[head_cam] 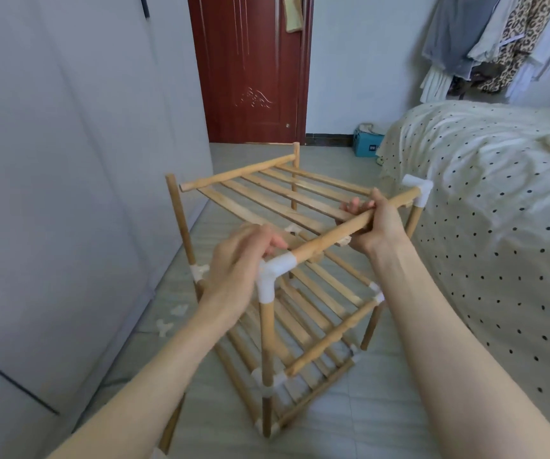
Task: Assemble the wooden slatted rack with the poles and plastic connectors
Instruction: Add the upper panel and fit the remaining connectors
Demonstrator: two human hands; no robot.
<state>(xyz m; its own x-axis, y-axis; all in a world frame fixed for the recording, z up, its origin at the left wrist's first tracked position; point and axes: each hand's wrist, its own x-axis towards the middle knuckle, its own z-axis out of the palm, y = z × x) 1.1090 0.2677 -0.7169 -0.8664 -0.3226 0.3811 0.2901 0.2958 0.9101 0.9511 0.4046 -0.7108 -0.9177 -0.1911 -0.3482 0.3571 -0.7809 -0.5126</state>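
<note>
A wooden slatted rack (267, 326) stands on the floor with several tiers joined by white plastic connectors. Its top slatted shelf (283, 197) is tilted, the far rail raised off the two bare back poles (181, 220). The near rail (343, 230) runs between a white corner connector (272, 276) at the near left and another (419, 190) at the right. My left hand (244, 263) grips the rack right beside the near-left connector. My right hand (373, 223) grips the near rail at its middle, fingers curled over it.
Two loose white connectors (171, 319) lie on the tiled floor by the white wall at left. A bed with a dotted cover (498, 200) is close on the right. A red door (250, 67), a blue box (366, 144) and hanging clothes (498, 38) are behind.
</note>
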